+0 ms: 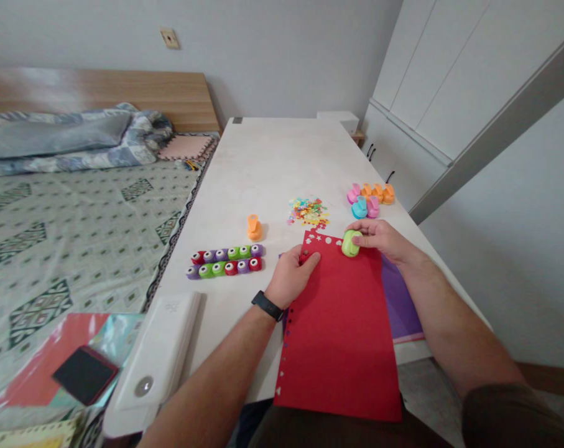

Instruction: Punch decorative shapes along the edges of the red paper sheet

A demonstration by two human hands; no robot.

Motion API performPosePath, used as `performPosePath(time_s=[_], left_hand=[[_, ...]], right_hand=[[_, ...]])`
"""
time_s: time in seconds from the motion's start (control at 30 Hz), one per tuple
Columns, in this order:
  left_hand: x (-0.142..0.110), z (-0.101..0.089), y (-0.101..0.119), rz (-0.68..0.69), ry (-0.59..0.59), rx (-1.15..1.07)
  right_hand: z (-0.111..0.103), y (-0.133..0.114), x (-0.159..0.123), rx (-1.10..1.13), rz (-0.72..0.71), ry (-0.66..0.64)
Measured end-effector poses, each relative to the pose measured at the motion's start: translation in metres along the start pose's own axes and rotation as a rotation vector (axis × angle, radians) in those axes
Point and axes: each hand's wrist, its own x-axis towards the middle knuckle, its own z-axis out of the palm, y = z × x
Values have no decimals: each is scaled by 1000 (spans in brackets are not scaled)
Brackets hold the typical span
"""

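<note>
A red paper reaches over the desk's six o'clock edge. The left hand, grip nearly closed, pinches it at eleven o'clock; the right hand's grip wraps a green punch at one o'clock.

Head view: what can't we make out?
Purple sheet: full outline, hidden under the red sheet, head view.
Green punch: right side, covered by the right hand, head view.
Cut-outs: most individual shapes too small, head view.
Yellowish item, lower left: cut off by the bottom edge, head view.
</note>
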Motion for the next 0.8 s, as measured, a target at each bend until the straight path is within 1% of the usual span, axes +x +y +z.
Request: performPosePath(time_s=[0.2,0.53,0.7,0.8], left_hand=[[0,-1,-1,21,-14,10],[0,-1,-1,11,-12,5],[-1,0,0,-3,-33,-39],[-1,0,0,-15,-45,-57]], right_hand=[[2,1,1,-10,-4,28],[5,-2,1,-28,-10,24],[7,-1,2,-12,0,53],[7,1,5,38,19,102]])
